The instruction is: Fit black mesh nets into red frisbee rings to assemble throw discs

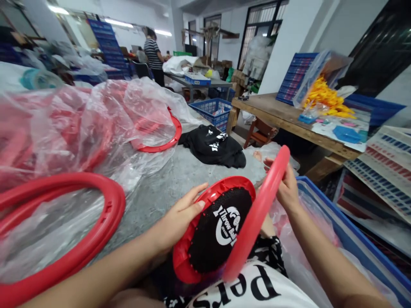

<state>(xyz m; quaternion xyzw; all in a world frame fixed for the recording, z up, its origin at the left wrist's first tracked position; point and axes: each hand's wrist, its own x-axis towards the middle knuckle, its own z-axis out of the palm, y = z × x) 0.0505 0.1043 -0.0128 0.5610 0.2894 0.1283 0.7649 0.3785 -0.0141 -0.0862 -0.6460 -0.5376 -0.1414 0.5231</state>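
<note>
My left hand (pixel 183 217) grips the left rim of a red ring with black mesh (pixel 205 239) stretched across it; white lettering is printed on the mesh. This piece is tilted above my lap. In my right hand (pixel 288 188) is a plain red ring (pixel 258 209), seen nearly edge-on and in front of the right side of the meshed ring. Whether the two rings touch, I cannot tell. The right fingers are partly hidden behind the plain ring. Beyond both hands, black printed mesh pieces (pixel 213 147) lie piled on the grey table (pixel 144 192).
Stacked red rings (pixel 112 201) lie at the left, and clear plastic bags (pixel 73 115) hold more behind them. A blue crate (pixel 346 244) lined with plastic stands at my right. Farther off are a wooden table (pixel 269 107), a blue basket (pixel 210 109) and a standing person (pixel 154 53).
</note>
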